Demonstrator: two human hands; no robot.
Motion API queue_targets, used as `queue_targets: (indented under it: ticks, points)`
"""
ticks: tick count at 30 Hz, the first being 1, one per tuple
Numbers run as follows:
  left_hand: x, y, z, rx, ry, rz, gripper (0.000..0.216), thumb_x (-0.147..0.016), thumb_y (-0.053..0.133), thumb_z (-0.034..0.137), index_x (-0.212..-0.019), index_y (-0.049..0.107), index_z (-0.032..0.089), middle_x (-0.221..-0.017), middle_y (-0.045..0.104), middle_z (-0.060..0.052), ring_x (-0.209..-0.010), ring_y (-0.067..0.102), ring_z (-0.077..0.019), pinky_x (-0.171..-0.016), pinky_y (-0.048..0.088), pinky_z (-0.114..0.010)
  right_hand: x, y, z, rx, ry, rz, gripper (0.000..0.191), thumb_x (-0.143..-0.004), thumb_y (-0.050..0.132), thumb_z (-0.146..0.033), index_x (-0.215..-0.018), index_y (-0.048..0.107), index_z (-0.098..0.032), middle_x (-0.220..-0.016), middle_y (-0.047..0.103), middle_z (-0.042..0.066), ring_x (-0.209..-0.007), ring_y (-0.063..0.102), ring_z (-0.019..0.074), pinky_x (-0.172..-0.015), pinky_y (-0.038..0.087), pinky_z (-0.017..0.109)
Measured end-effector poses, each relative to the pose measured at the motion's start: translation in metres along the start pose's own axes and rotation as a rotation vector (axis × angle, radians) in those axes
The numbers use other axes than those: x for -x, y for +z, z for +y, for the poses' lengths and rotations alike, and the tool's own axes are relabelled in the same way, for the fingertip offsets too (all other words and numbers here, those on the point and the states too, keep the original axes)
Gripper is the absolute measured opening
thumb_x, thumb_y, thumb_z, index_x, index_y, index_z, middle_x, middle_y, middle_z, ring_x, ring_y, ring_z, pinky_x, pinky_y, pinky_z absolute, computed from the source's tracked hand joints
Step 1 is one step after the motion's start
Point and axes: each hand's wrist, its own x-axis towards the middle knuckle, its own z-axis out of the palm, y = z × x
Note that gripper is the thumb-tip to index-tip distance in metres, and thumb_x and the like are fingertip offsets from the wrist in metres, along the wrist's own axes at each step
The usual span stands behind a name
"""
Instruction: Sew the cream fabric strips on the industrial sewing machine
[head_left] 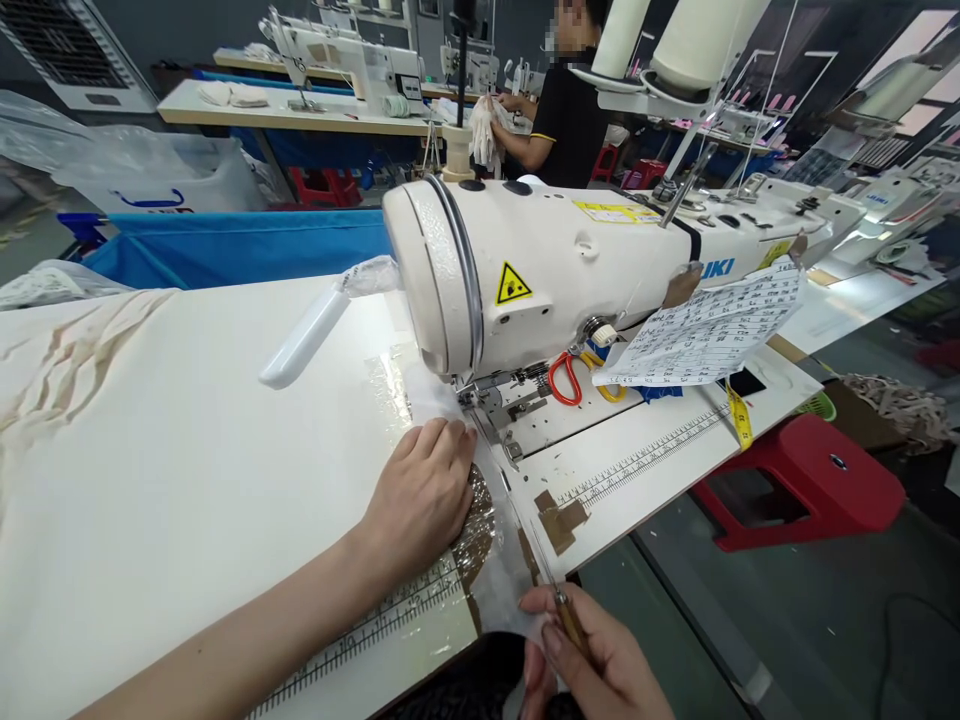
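Observation:
My left hand [424,490] lies flat, fingers together, pressing a piece of thin white fabric [495,580] with a brown patterned patch [476,525] onto the table just in front of the presser foot [487,400] of a white sewing machine [570,270]. My right hand [592,660] is at the table's front edge, fingers pinched round the brown handle of a thin pointed tool [551,585] whose tip points toward the needle, and it also grips the fabric's near edge.
Orange-handled scissors [564,380], a printed sheet [712,325] and a yellow tape measure [739,415] lie right of the needle. A red stool [810,480] stands at right. Blue bin [240,245] behind the table. Another person [562,110] works at a far table.

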Motion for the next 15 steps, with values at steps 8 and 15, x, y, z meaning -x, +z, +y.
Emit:
queue_targets:
  ticks: [8, 15]
  points:
    - [-0.002, 0.005, -0.005, 0.032, -0.033, 0.011, 0.044, -0.094, 0.039, 0.022, -0.129, 0.056, 0.003, -0.119, 0.061, -0.019, -0.110, 0.052, -0.0309, -0.091, 0.045, -0.043, -0.002, -0.014, -0.001, 0.435, -0.265, 0.046, 0.044, -0.100, 0.045, -0.057, -0.109, 0.062, -0.018, -0.073, 0.062, 0.002, -0.056, 0.061, 0.0148, -0.056, 0.046, 0.027]
    - [-0.007, 0.011, -0.012, 0.037, -0.069, 0.029, 0.046, -0.096, 0.037, 0.025, -0.131, 0.056, 0.003, -0.122, 0.062, -0.018, -0.117, 0.052, -0.0312, -0.097, 0.042, -0.045, -0.005, -0.020, -0.006, 0.503, -0.309, -0.025, 0.035, -0.105, 0.039, -0.048, -0.113, 0.060, -0.022, -0.079, 0.063, 0.001, -0.051, 0.058, 0.0112, -0.053, 0.044, 0.025]
